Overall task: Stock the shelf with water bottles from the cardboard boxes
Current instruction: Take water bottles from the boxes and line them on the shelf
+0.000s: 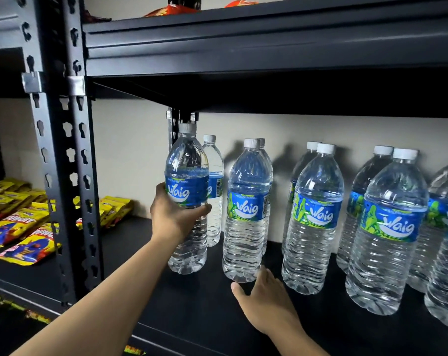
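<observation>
My left hand [175, 217] grips a clear water bottle [188, 176] with a blue label around its middle; the bottle stands upright at the left end of the black shelf [192, 304]. My right hand [262, 301] rests on the shelf with fingers relaxed, its fingertips touching the base of the neighbouring bottle [246, 214]. Several more bottles [387, 227] stand in paired rows to the right, white caps up. No cardboard box is in view.
A black steel upright [71, 163] stands left of the bottles. Yellow snack packets [19, 227] lie on the adjoining left shelf and behind the post. The upper shelf [269, 42] hangs low over the bottle caps. A beige wall backs the shelf.
</observation>
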Demonstrator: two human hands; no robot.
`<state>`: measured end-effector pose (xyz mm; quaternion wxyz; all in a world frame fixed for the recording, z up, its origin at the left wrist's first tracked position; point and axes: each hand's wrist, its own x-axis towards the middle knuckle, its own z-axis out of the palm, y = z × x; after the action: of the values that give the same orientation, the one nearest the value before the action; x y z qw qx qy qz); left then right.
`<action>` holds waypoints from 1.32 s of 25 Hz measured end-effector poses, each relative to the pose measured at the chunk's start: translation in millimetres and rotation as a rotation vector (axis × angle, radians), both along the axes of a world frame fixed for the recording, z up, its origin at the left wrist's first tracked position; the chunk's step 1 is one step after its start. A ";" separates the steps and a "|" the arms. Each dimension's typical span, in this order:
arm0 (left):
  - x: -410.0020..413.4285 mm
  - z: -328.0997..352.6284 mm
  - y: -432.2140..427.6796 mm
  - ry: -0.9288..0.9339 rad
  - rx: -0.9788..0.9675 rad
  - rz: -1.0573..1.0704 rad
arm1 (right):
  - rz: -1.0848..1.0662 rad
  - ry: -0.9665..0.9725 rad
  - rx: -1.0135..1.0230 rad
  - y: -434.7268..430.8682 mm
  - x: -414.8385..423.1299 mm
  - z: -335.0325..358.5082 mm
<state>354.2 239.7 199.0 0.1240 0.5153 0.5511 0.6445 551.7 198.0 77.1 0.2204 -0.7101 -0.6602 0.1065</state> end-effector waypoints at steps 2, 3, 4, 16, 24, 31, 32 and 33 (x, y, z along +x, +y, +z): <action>2.5 -6.1 13.3 -0.032 -0.013 -0.049 | -0.005 -0.014 0.002 2.4 1.0 -1.4; 2.7 -9.7 18.7 -0.039 -0.016 -0.069 | -0.002 -0.014 0.002 4.0 1.5 -2.4; 2.0 -13.1 22.5 -0.038 -0.015 -0.081 | 0.002 -0.015 -0.001 5.0 1.5 -3.4; -0.3 -81.4 17.3 0.017 -0.247 -0.173 | 0.015 0.069 0.029 9.8 8.8 2.2; -2.4 -105.9 21.8 0.084 -0.260 -0.124 | 0.020 0.057 0.083 5.3 7.2 2.9; -2.1 -107.8 20.7 0.140 -0.348 -0.126 | 0.023 0.043 0.078 7.0 7.5 2.9; -1.6 -108.2 20.7 0.151 -0.358 -0.120 | 0.024 0.039 0.077 8.1 7.9 2.5; -0.8 -108.5 21.0 0.157 -0.363 -0.112 | 0.025 0.035 0.074 9.0 8.6 2.0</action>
<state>353.3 260.7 90.6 0.2074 0.5631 0.6367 0.4843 560.3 207.0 79.1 0.2567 -0.6913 -0.6684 0.0974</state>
